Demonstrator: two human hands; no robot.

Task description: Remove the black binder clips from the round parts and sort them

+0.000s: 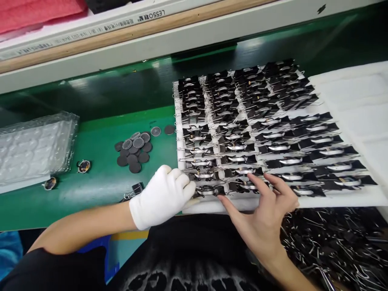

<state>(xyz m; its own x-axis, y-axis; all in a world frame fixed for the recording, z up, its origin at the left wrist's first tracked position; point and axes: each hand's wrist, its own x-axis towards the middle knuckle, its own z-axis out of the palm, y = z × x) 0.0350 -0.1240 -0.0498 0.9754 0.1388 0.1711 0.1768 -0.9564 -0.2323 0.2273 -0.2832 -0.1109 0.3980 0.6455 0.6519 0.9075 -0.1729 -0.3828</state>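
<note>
Head view: my gloved left hand (pixel 168 194) curls at the clamped watch-like part (pixel 207 189), front-left on the white board (pixel 201 207); its grip is hidden. My right hand (pixel 265 214) is spread, thumb beside it. Probably light, rigid, scratchable; best held by its black clips (pixel 220 190).

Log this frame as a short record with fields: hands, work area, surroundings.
Left hand: white-gloved, fingers curled beside a clipped part in the nearest row
Right hand: bare, thumb and fingers apart at the near rows
Work area: rows of clipped parts on a white sheet
Bench, left: dark discs, clear trays, two loose round parts
Lower right: heap of black clips
Unclear: left hand's hold
</note>
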